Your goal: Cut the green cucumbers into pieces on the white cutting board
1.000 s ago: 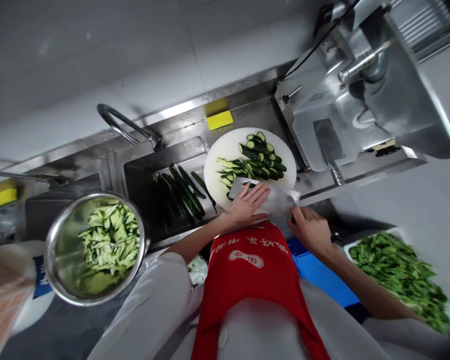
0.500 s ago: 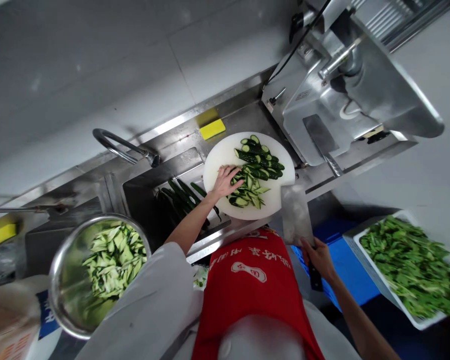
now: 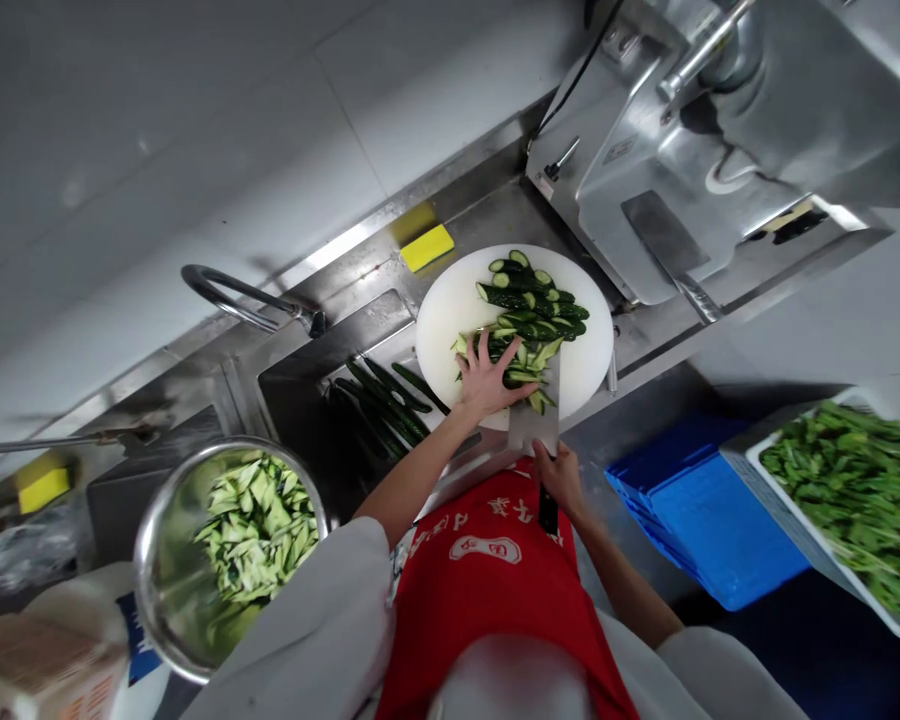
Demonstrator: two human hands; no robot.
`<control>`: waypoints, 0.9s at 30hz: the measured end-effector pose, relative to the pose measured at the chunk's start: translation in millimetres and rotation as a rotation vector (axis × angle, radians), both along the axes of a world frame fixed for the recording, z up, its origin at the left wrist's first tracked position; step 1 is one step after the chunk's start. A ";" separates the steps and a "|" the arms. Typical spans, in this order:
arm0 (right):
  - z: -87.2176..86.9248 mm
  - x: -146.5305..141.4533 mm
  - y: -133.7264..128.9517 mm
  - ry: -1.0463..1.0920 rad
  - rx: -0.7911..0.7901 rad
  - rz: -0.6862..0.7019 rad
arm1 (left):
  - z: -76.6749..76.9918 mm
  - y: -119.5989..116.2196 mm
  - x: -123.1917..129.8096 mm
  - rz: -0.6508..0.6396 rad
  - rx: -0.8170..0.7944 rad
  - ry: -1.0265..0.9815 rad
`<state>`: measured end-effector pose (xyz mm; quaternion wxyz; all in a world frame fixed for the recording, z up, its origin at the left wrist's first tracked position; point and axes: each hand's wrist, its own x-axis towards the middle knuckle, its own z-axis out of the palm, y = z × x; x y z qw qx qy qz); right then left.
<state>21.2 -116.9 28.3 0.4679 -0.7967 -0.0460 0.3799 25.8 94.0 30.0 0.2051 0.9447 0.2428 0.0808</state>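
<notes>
My left hand (image 3: 484, 382) lies with fingers spread over a heap of cucumber slices (image 3: 541, 356) on a round white cutting board (image 3: 442, 325). In my right hand (image 3: 559, 475) is the black handle of a cleaver (image 3: 534, 428). Its broad blade lies flat at the board's near edge, partly beneath the slices. Behind the heap, several dark green cucumber chunks (image 3: 529, 298) with pale cut ends rest on the board. Part of the heap is hidden under my left hand.
A steel bowl (image 3: 150, 545) of cut cucumber stands at left. Whole cucumbers (image 3: 382, 400) lie in the sink (image 3: 292, 385) below the faucet (image 3: 229, 290). A yellow sponge (image 3: 427, 248) sits behind the board. At right are a steel machine (image 3: 637, 190), a blue crate (image 3: 720, 520) and a white basket (image 3: 765, 470) of greens.
My right hand has brought the cleaver leftward from beside the board to the slices. My left hand has slid right, its fingers spreading over the heap.
</notes>
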 end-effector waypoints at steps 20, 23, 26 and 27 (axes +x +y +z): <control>-3.5 -7.8 17.3 0.096 0.149 0.031 | -1.0 -12.8 3.7 0.016 -0.011 -0.205; 4.2 1.1 12.1 0.081 0.167 0.037 | 12.2 -14.6 12.6 0.004 -0.026 -0.245; 16.7 12.2 8.1 0.050 0.185 0.027 | 30.9 -17.8 24.1 -0.009 -0.019 -0.283; 22.5 16.2 7.5 0.035 0.187 0.025 | 38.0 -18.6 27.7 -0.009 -0.014 -0.294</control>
